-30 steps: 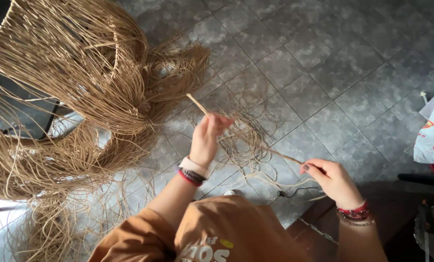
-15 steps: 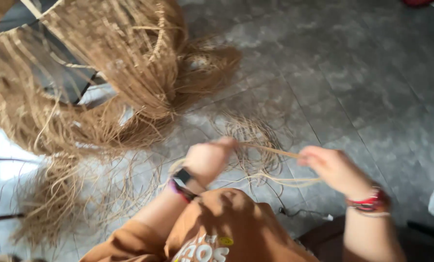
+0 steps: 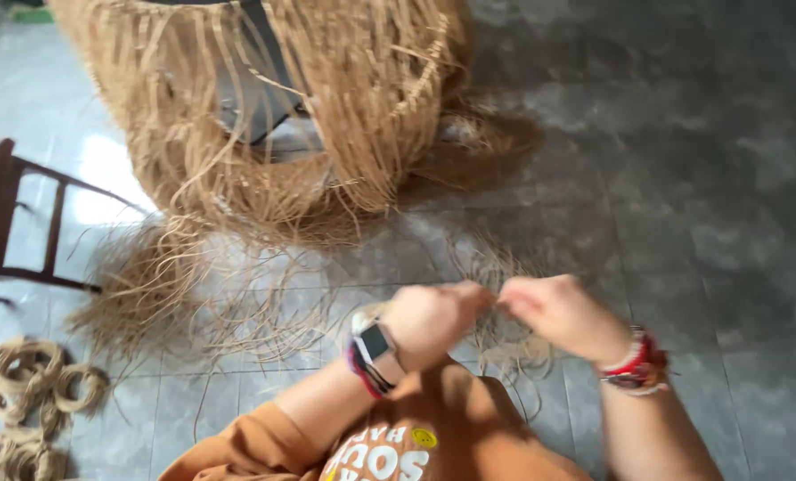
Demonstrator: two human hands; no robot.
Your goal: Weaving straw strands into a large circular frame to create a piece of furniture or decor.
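My left hand (image 3: 433,319), with a watch and bracelets on its wrist, and my right hand (image 3: 560,313), with red bracelets, meet fingertip to fingertip low in the middle of the view. Both pinch thin tan straw strands (image 3: 505,352) that hang below and behind the hands. The picture is blurred, so the exact grip is hard to make out. A big hanging mass of the same tan straw fibre (image 3: 326,116) on a frame fills the upper left and spreads onto the grey tiled floor (image 3: 701,196).
A dark wooden chair (image 3: 24,223) stands at the left edge. Coils of braided straw rope (image 3: 32,392) lie on the floor at the lower left. Loose fibres (image 3: 175,294) trail across the tiles under the hanging mass.
My hands have come together from apart, gathering the strands between them. The view has swung left, bringing the chair and rope coils into sight.
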